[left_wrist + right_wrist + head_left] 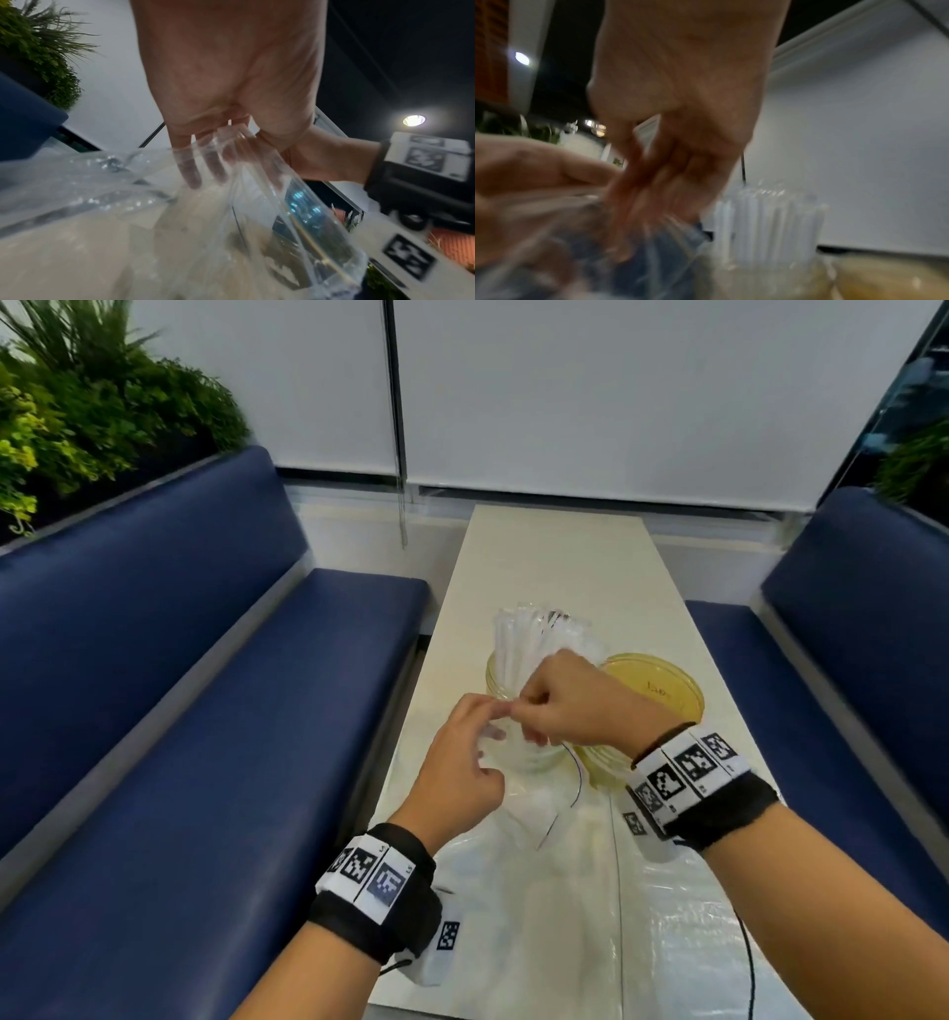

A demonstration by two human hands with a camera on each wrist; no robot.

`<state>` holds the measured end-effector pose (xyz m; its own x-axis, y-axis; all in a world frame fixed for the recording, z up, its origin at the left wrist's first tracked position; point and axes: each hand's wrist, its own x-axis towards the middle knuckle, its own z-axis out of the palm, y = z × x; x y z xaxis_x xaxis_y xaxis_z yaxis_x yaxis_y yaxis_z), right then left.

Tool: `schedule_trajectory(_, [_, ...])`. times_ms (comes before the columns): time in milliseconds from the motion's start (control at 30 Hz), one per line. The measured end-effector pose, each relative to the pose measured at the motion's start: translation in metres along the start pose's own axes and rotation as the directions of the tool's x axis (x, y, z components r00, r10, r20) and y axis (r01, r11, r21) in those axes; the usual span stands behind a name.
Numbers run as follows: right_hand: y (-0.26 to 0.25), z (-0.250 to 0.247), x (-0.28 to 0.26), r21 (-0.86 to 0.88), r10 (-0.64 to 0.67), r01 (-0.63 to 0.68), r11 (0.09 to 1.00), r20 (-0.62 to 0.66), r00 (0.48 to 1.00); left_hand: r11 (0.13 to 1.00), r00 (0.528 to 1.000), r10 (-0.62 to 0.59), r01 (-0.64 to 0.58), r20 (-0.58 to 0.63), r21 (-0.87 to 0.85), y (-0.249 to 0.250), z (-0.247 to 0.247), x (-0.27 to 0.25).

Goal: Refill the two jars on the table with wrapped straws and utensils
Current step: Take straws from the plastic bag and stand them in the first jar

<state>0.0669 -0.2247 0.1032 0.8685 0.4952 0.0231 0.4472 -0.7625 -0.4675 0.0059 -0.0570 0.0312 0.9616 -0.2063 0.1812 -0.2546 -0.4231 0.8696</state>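
Two jars stand mid-table in the head view. The left jar (499,681) holds a bunch of wrapped white straws (518,639) standing upright; the right, yellowish jar (652,690) looks empty. Just in front of them both hands work a clear plastic bag (534,803). My right hand (534,711) is curled and pinches the bag's top edge. My left hand (490,737) meets it fingertip to fingertip and holds the same bag. In the left wrist view my left fingers (216,162) show through the bag (282,213). The right wrist view, blurred, shows my right hand (639,203), the straws (765,223) and the bag (577,253).
The long cream table (554,557) runs between two blue benches (205,711) (847,660). More clear plastic (667,916) lies on its near end, with a black cable (750,963) at the right edge. Plants (77,413) sit behind the left bench.
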Motion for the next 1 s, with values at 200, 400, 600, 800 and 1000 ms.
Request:
schedule_trajectory(200, [-0.008,0.091,-0.02,-0.2,0.135,-0.045,0.979,0.466,0.874,0.995,0.995,0.09,-0.089,0.033,-0.039,0.007,0.006,-0.013])
schedule_trajectory(400, [0.005,0.136,-0.023,-0.536,0.216,0.069,0.841,0.45,0.867,0.99,0.988,0.141,-0.14,0.061,-0.017,0.018,0.005,-0.023])
schedule_trajectory(600, [-0.003,0.124,-0.024,-0.641,0.141,0.137,0.755,0.363,0.921,0.983,0.982,0.11,-0.131,0.152,0.131,0.011,0.009,-0.027])
schedule_trajectory(800, [-0.002,0.068,-0.04,-0.613,0.226,0.026,0.789,0.33,0.917,0.98,0.994,0.029,-0.049,0.106,0.195,-0.003,0.018,-0.025])
schedule_trajectory(1000, [0.032,-0.007,-0.06,-0.366,0.322,-0.224,0.903,0.236,0.917,0.993,0.995,-0.011,0.023,-0.104,0.112,-0.013,0.017,-0.013])
